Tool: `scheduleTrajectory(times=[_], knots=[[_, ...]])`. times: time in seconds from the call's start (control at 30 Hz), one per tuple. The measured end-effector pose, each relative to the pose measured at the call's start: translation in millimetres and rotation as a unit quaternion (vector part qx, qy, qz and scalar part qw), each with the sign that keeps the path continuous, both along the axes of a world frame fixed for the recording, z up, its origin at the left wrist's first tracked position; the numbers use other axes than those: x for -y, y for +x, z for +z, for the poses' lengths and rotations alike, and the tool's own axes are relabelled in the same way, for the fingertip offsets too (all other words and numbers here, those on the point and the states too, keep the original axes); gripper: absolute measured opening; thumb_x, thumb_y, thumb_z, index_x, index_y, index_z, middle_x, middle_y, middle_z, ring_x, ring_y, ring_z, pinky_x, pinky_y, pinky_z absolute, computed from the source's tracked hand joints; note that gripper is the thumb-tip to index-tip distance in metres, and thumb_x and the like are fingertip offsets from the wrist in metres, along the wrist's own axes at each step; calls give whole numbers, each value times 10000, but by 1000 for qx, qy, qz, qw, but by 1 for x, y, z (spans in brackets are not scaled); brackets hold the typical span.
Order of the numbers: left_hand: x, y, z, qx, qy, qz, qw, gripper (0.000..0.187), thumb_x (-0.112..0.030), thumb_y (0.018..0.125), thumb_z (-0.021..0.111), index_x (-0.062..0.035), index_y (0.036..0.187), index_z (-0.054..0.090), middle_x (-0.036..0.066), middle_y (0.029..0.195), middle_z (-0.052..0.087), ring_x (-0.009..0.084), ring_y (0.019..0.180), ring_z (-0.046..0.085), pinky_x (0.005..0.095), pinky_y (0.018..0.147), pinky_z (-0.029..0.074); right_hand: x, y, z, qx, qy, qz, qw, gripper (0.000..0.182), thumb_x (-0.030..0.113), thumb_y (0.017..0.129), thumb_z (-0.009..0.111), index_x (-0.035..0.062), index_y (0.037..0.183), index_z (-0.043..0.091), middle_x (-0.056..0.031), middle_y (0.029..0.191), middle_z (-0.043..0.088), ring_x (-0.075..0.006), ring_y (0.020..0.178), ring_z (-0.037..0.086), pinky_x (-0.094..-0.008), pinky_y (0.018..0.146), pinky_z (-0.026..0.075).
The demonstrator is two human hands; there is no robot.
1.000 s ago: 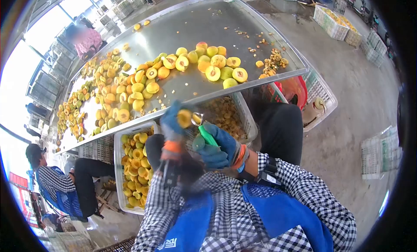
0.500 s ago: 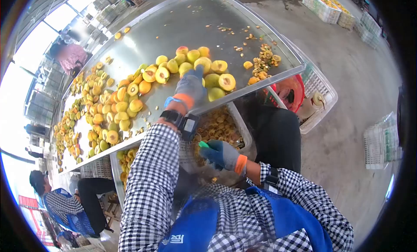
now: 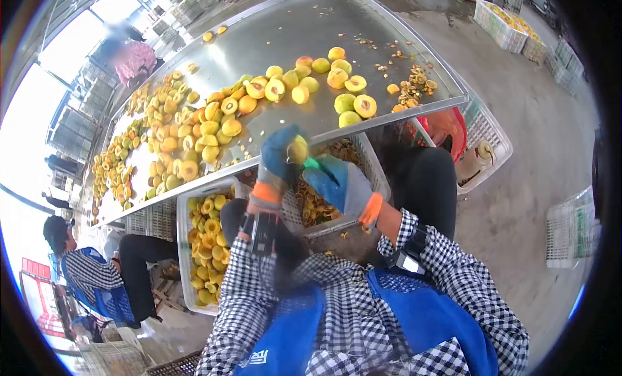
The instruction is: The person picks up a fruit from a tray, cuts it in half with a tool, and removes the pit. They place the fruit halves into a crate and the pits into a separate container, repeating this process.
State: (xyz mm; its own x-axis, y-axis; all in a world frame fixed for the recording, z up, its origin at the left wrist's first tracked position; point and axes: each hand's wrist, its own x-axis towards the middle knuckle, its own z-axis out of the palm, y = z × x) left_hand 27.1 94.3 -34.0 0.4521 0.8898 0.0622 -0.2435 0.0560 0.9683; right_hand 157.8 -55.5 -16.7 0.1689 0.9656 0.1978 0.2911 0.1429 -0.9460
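My left hand (image 3: 278,157), in a blue and grey glove, holds a yellow-green fruit (image 3: 298,149) just off the table's near edge. Close beside it on the right, my right hand (image 3: 340,185) is closed around a small tool with a green end (image 3: 312,163), which points at the fruit. The rest of the tool is hidden in the glove. Beneath both hands stands a crate of brown scraps (image 3: 378,163). Halved and whole fruits (image 3: 275,90) lie on the metal table (image 3: 285,36) beyond them.
A crate of fruit halves (image 3: 208,237) stands left of my legs. At the table's right corner are pits and scraps (image 3: 416,84), with a red basin (image 3: 459,126) and a white crate (image 3: 500,143) below. A seated co-worker (image 3: 91,272) is at left, another person (image 3: 135,60) behind the table.
My left hand has come back from the fruits on the table and now holds one over the scrap crate. My right hand has risen to meet it. The view has shifted slightly.
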Motion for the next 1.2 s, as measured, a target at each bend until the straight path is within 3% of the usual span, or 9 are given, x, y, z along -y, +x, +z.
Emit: scheduleTrajectory(times=[0.07,0.17,0.37,0.63,0.83,0.97,1.1,1.17,1.2], knots=[[30,-4,18,5,44,-46,998,387,-287,932,591,47,1126,619,158,1013,682,256,949,661,364,858,533,4,-5,8,60,-11,-15,998,368,392,943,572,35,1001,640,-249,885,650,-454,865,608,-488,717,484],[42,-26,34,43,-224,-61,972,388,-288,944,571,63,1101,625,174,1018,686,259,927,674,354,848,544,15,-5,9,145,-28,-26,989,373,402,950,552,44,1013,639,-249,861,648,-454,843,613,-501,702,483],[63,-53,25,102,-183,-103,972,374,-264,942,553,66,1103,625,172,1036,688,255,933,677,343,822,553,43,-23,27,226,-17,8,974,365,400,958,533,60,1038,636,-244,832,649,-447,801,622,-508,680,484],[101,-59,45,-36,160,-22,986,334,-257,986,486,13,1027,678,125,949,695,187,861,668,290,763,543,51,-33,40,222,-67,63,971,329,369,968,523,91,1089,651,-261,902,644,-443,876,612,-480,719,493],[109,-49,35,-33,123,40,991,331,-207,1014,450,13,985,695,92,919,698,158,809,669,264,742,538,44,-49,-8,-58,-60,128,988,409,373,995,507,-3,1062,653,-128,816,691,-236,746,650,-370,702,501],[110,-39,44,-17,106,21,994,306,-210,984,501,29,979,692,84,900,698,140,770,654,246,712,519,57,-45,18,-221,-226,134,939,411,364,999,519,-24,1031,649,-53,852,667,-108,737,579,-296,666,481],[104,-34,58,21,-43,-74,996,300,-212,975,517,34,985,689,83,888,695,135,746,647,249,693,518,58,-41,24,-287,-174,140,931,373,343,1002,527,-12,1061,625,-18,885,652,-91,738,588,-266,650,477],[111,-31,53,-44,36,-54,997,294,-214,966,533,32,992,691,85,885,695,139,760,650,255,699,522,50,-45,-57,73,153,96,981,325,295,1008,520,3,1136,583,5,914,644,-93,765,605,-244,650,484],[113,-29,50,-75,80,-42,993,291,-215,962,541,32,996,692,86,884,695,141,766,652,257,702,524,58,-43,-48,-123,27,127,984,302,268,1007,515,9,1151,574,-1,928,647,-95,766,607,-246,646,485]])
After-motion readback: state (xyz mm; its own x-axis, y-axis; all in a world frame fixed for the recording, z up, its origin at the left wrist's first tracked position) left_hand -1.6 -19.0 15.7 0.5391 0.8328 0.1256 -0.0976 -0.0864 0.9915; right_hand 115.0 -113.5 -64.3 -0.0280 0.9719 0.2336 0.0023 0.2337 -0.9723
